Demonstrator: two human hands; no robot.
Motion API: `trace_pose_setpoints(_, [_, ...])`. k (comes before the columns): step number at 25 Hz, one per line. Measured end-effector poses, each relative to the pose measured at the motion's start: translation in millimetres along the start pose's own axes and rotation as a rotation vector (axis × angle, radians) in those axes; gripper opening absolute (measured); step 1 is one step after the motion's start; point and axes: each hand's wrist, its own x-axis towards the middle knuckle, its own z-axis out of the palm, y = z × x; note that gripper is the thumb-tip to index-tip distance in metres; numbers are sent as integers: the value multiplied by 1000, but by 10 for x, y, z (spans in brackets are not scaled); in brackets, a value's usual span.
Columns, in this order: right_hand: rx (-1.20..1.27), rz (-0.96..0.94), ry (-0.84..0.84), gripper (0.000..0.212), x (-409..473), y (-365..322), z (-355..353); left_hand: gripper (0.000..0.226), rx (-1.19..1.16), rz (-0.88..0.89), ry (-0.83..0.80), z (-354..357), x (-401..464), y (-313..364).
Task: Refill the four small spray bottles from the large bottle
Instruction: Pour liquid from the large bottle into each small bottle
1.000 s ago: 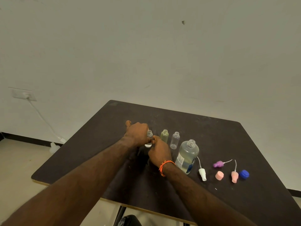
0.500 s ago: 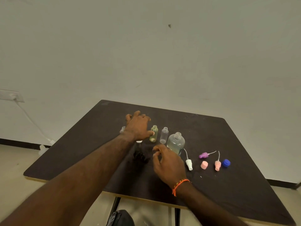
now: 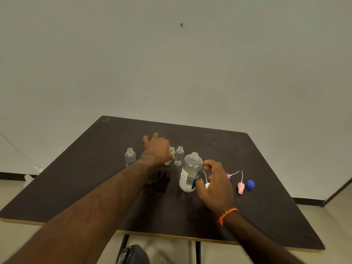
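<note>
Three small uncapped bottles stand in a row on the dark table (image 3: 266, 168): a clear bottle (image 3: 130, 156) at the left, a greenish bottle (image 3: 171, 150) and another clear bottle (image 3: 179, 156). My left hand (image 3: 157, 149) lies between them, fingers spread and thumb against the greenish bottle. It hides whatever stands under it. The large uncapped bottle (image 3: 191, 171), partly full of clear liquid, stands just right of the row. My right hand (image 3: 216, 184) is open and curved beside it, thumb near its label.
Right of the large bottle lie a white spray head (image 3: 207, 185), half hidden by my right hand, a purple spray head (image 3: 228, 176), a pink spray head (image 3: 241, 187) and a blue cap (image 3: 250, 184). A dark bag (image 3: 133, 254) sits below the table's near edge.
My right hand left the small bottles and moved right, past the large bottle. My left hand opened and slid toward the greenish bottle, uncovering the clear bottle at the left.
</note>
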Motion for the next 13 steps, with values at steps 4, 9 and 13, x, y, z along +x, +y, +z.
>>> trace_pose_setpoints(4, [120, 53, -115, 86, 148, -51, 70, 24, -185, 79, 123, -86, -268, -33])
trace_pose_setpoints(9, [206, 171, -244, 91, 239, -195, 201, 28, -259, 115, 152, -82, -761, -84])
trace_pose_setpoints(13, [274, 171, -148, 80, 201, -211, 301, 35, -231, 124, 110, 63, -1050, -235])
